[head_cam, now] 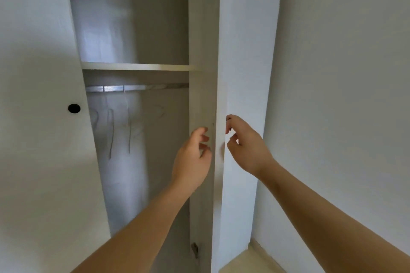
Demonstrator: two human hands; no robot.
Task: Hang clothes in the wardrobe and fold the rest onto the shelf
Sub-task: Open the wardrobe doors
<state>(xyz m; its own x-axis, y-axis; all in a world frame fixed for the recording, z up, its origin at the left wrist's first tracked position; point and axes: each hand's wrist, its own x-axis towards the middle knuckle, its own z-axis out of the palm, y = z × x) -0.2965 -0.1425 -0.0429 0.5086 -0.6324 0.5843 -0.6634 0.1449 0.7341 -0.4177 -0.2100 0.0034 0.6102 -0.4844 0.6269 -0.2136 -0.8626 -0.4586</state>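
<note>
So the person is standing right up at a tall white wardrobe [133,29], which fills the left and middle of the view. Its white left door [40,95] has a small round black knob [74,108] near its edge. Inside, a pale flat shelf [135,66] runs across at about mid-height, and just under it sits a silvery metal hanging rail [137,87]. A couple of thin pale hangers [129,131] hang off the left part of the rail, and they're pretty blurry tbh.

The white right door [244,62] is swung out and seen nearly edge-on, with dark metal hinges [194,249] at the top and bottom of its inner side. Both bare arms reach up to it. The left hand [193,157] is on the inner side and the right hand [246,144] on the outer side, so the door's edge sits between them. Both have loosely curled fingers and aren't holding anything. Can't tell if the fingertips actually touch the door.

A plain white wall [343,95] is on the right, with a bit of beige floor [244,259] below it.
</note>
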